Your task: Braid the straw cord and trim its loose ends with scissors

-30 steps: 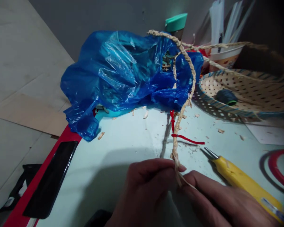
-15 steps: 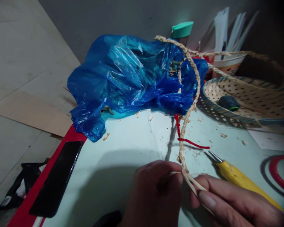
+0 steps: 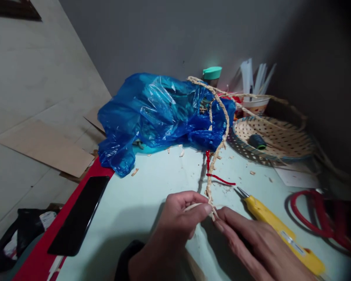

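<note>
A long braided straw cord [image 3: 226,125] runs from the back of the table down to my hands, where its loose strands spread apart. My left hand [image 3: 183,218] pinches a pale strand and the lower end of the braid between thumb and fingers. Close against it, my right hand [image 3: 245,238] is closed on the strands just below the braid. A red string [image 3: 222,179] crosses behind the cord. Right of the cord lies a yellow-handled tool with a metal tip [image 3: 277,226], partly behind my right hand.
A blue plastic bag [image 3: 160,109] fills the back of the table. A woven basket [image 3: 280,140] holds a dark thread spool [image 3: 257,142]. A black phone [image 3: 80,214] lies at the left edge, red-handled scissors [image 3: 307,214] at right. Straw scraps are scattered about.
The view has shifted back and up, so the objects look smaller. My right hand has come closer to my left at the braid's end.
</note>
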`<state>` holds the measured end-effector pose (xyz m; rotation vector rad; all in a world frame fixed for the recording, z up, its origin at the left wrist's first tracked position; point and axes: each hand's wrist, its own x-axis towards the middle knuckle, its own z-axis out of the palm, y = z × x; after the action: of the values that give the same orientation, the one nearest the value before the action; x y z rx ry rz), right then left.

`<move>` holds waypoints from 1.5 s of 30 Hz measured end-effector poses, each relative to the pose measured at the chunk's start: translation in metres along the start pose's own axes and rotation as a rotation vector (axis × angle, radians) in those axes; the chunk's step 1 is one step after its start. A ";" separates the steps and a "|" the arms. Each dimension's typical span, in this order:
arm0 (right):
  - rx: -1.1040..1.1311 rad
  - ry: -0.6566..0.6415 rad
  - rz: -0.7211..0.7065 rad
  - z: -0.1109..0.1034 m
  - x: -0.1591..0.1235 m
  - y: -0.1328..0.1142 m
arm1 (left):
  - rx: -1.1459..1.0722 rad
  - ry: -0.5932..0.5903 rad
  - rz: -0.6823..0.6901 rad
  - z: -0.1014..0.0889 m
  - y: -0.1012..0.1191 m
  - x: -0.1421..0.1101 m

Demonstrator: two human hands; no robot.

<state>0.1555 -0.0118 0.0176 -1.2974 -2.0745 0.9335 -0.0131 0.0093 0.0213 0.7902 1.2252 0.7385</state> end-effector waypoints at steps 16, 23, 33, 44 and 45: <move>-0.471 -0.018 -0.396 0.017 -0.016 0.004 | 0.007 -0.023 0.127 0.006 -0.010 -0.007; -0.247 0.040 -0.184 0.000 -0.007 -0.013 | -0.131 -0.097 0.134 0.004 -0.010 -0.013; 0.345 -0.038 0.246 0.004 0.007 -0.003 | 0.015 -0.071 0.205 0.007 -0.017 -0.008; 0.401 -0.109 0.163 -0.001 0.010 0.001 | 0.510 0.006 0.367 0.004 -0.006 -0.027; 0.414 -0.096 0.175 -0.001 0.011 0.001 | 0.594 0.025 0.390 0.004 -0.003 -0.029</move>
<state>0.1519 -0.0018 0.0181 -1.2385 -1.7267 1.4385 -0.0143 -0.0174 0.0340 1.5438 1.3470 0.6987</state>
